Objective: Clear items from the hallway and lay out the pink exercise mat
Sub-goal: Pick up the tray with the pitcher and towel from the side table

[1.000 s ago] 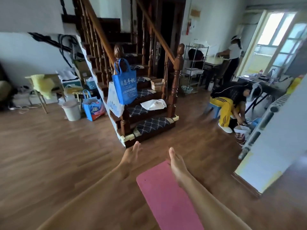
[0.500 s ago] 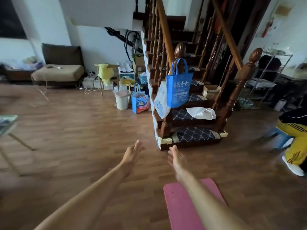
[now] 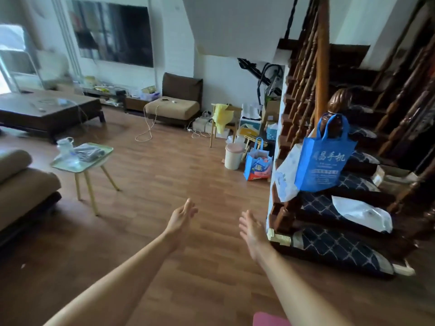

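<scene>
Behind your right hand [image 3: 250, 228], low by the forearm, the pink exercise mat [image 3: 270, 320] is showing only as a corner on the floor [image 3: 164, 175]. The frame edge is cutting off the rest, so you cannot tell whether it is lying flat or fully unrolled. Both hands are reaching forward empty: the left hand [image 3: 182, 216] with fingers loosely extended, the right with fingers straight, neither touching anything.

The main risk, as I am judging it, is that you are moving with the mat out of sight and could scuff or fold its edge underfoot. Just right of your right hand the bottom stair [image 3: 329, 245] is jutting out, so a wide swing could catch it. Well ahead of your left hand a loose cable [image 3: 147, 128] is trailing across the floor, ready to snag. Further left, the small worktop [image 3: 94, 162] is standing on thin legs and could tip if bumped.

What the worktop is carrying is blurring together, and the clutter around the white bin [image 3: 233, 156] beyond your right hand is hard to sort out.
</scene>
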`<state>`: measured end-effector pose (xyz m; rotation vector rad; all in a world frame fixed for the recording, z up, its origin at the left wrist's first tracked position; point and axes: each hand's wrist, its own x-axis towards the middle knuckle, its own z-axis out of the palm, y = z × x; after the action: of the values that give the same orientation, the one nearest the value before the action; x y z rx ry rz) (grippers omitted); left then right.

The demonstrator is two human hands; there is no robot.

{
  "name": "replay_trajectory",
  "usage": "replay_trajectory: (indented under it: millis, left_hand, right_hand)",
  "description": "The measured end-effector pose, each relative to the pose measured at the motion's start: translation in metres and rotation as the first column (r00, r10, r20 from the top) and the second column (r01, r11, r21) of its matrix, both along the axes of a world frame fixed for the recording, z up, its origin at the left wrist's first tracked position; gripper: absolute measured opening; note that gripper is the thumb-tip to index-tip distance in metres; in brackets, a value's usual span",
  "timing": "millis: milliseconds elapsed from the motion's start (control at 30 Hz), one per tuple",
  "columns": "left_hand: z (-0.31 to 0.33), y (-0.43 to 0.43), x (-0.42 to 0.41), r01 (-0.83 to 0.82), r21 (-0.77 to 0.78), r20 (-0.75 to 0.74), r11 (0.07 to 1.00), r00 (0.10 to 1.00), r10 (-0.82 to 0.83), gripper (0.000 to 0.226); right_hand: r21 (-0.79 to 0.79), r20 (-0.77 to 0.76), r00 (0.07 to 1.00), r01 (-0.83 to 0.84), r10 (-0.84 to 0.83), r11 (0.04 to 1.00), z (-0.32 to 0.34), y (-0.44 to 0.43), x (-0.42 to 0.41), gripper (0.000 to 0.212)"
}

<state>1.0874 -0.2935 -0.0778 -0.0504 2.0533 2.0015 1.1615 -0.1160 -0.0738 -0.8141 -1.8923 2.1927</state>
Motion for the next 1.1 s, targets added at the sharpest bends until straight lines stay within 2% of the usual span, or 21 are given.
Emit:
replay_trajectory:
  millis: [433,600,867,1100]
  left_hand:
    - [-0.017,-0.046,-0.062,-0.209,-0.021,0.069,0.978,0.975,0.21,0.051]
    - [-0.021,-0.065,-0.127,-0.236,-0.024,0.081,0.971,0.968,0.237,0.051]
    - [-0.001,-0.095,-0.28,-0.28,0.026,0.036,0.96,0.96,0.279,0.051]
    - [0.002,-0.14,-0.363,-0.334,0.053,0.081,0.941,0.941,0.329,0.049]
  right_hand:
    - [-0.065,0.008,0.965,-0.26,0.261,0.963,-0.02,-0.037,-0.112,0.053]
    - [-0.051,-0.007,0.945,-0.328,0.328,0.943,-0.017,-0.06,-0.189,0.053]
    - [-0.003,-0.045,0.934,-0.356,0.356,0.934,0.009,-0.082,-0.342,0.055]
    - [0.026,-0.002,0.933,-0.359,0.359,0.933,0.007,-0.104,-0.441,0.057]
